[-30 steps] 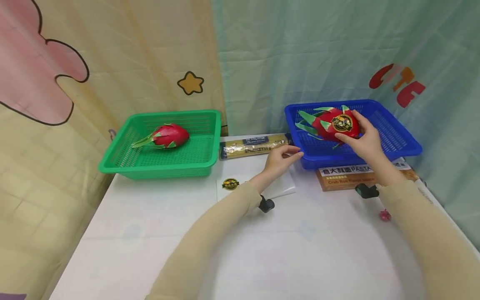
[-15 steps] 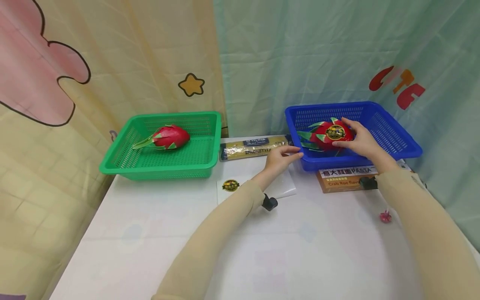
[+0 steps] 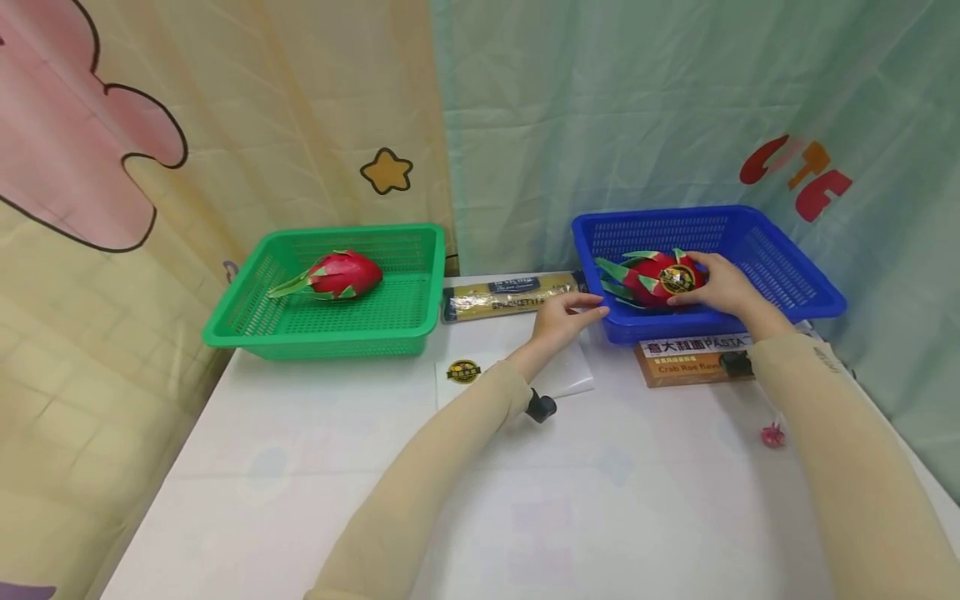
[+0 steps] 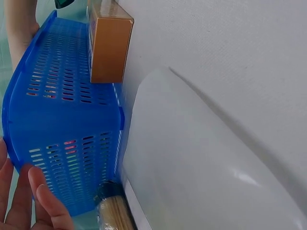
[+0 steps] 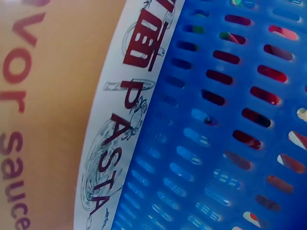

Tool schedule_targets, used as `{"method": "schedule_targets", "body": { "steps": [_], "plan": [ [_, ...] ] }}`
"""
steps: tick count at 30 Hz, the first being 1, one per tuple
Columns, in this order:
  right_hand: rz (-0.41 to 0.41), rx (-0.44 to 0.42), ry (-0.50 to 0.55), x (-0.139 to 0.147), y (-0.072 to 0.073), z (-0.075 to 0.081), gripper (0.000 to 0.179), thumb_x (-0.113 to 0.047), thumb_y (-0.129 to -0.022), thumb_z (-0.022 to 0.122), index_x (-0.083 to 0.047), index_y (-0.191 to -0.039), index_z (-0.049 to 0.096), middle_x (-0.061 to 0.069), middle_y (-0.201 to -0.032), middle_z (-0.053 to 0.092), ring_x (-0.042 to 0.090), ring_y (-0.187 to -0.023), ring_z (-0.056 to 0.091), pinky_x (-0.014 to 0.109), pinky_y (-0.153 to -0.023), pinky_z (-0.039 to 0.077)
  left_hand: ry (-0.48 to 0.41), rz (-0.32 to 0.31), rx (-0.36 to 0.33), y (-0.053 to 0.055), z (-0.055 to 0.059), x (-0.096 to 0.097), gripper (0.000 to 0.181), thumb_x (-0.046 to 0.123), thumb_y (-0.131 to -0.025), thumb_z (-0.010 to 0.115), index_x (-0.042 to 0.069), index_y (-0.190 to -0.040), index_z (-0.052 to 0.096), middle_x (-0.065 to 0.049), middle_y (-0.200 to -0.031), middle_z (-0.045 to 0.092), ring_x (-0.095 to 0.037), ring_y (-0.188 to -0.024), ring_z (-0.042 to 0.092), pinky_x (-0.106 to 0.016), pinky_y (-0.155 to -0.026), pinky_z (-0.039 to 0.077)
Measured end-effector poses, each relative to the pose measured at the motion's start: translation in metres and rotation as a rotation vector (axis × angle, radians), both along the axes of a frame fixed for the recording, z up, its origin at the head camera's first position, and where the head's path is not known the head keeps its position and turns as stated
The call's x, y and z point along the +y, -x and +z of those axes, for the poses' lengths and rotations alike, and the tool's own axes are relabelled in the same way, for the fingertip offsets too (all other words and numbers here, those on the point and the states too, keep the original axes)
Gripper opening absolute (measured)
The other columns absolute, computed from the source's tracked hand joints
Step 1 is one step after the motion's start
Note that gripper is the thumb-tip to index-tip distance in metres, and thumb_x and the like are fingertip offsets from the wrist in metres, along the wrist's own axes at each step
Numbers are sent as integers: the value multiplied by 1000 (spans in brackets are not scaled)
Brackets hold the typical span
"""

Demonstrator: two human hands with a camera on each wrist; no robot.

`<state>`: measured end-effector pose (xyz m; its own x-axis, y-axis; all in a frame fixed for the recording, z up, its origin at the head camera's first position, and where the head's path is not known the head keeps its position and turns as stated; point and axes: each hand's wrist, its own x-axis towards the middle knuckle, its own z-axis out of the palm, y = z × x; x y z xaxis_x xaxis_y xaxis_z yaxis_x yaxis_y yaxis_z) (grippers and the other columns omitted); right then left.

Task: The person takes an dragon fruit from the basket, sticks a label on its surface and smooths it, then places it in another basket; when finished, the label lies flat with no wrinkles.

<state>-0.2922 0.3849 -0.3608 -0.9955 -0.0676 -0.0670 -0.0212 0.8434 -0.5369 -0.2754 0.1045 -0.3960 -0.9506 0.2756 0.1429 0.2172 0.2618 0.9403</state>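
In the head view my right hand [image 3: 723, 287] holds a red dragon fruit [image 3: 652, 282] with green leaf tips and a round black-and-gold sticker. The fruit lies low inside the blue basket [image 3: 802, 304], thumb and fingers around its right end. Parts of it show red through the slots in the right wrist view. My left hand [image 3: 558, 323] is at the basket's left front corner, fingertips right at the rim. In the left wrist view its loosely bent fingers [image 4: 50, 203] lie along the basket's outer wall [image 4: 62, 120].
A green basket [image 3: 322, 333] with another dragon fruit [image 3: 348, 273] stands at the left. Between the baskets lie a spaghetti pack [image 3: 510, 296] and a white sheet [image 3: 461, 392] with a sticker. A pasta box [image 3: 682, 368] sits before the blue basket; a small pink item [image 3: 772, 435] lies nearby.
My right hand has lowered the dragon fruit from above the blue basket's rim down into the basket, still holding it. My left hand has stayed at the basket's corner.
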Motion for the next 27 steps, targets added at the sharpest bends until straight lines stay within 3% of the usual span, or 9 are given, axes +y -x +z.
{"method": "schedule_targets", "body": {
  "steps": [7, 14, 18, 20, 24, 27],
  "plan": [
    [33, -73, 74, -4, -2, 5, 99, -28, -80, 75, 3, -148, 10, 35, -142, 22, 52, -125, 26, 63, -98, 29, -6, -8, 27, -2, -1, -2, 24, 24, -83, 73, 12, -104, 73, 3, -100, 68, -5, -84, 58, -17, -67, 47],
    [49, -64, 79, -8, -5, 13, 94, -25, -83, 73, 5, -147, 11, 35, -142, 23, 53, -127, 27, 62, -98, 29, 4, -19, 41, -4, 0, -7, 23, 21, -86, 70, 10, -106, 71, 0, -104, 68, -9, -91, 60, -16, -70, 47],
    [-66, 56, 150, -14, -11, 19, 83, -26, -86, 70, 4, -146, 20, 32, -140, 33, 48, -126, 34, 59, -98, 32, -3, -58, -4, -6, 5, -18, 25, 18, -88, 67, 7, -110, 68, -4, -105, 67, -16, -88, 63, -21, -71, 50],
    [-166, 151, 228, -19, -17, 25, 74, -30, -88, 66, 1, -144, 29, 24, -137, 42, 37, -123, 43, 52, -97, 38, -24, -90, -40, -6, 9, -27, 27, 17, -89, 65, 5, -113, 66, -6, -104, 67, -19, -85, 64, -26, -72, 52],
    [-318, 368, 464, -38, -30, 34, 50, -32, -89, 63, -7, -131, 50, -3, -110, 60, 6, -96, 58, 21, -83, 48, -63, -169, -82, -8, 19, -58, 29, 17, -92, 62, 5, -118, 62, -8, -104, 67, -21, -83, 64, -35, -74, 52],
    [-320, 528, 703, -62, -38, 41, 29, -20, -89, 64, -9, -116, 60, -12, -94, 61, -2, -82, 59, 11, -70, 47, -51, -213, -76, -14, 29, -86, 28, 19, -93, 60, 5, -117, 61, -11, -106, 66, -21, -84, 63, -32, -73, 50]
  ]
}}
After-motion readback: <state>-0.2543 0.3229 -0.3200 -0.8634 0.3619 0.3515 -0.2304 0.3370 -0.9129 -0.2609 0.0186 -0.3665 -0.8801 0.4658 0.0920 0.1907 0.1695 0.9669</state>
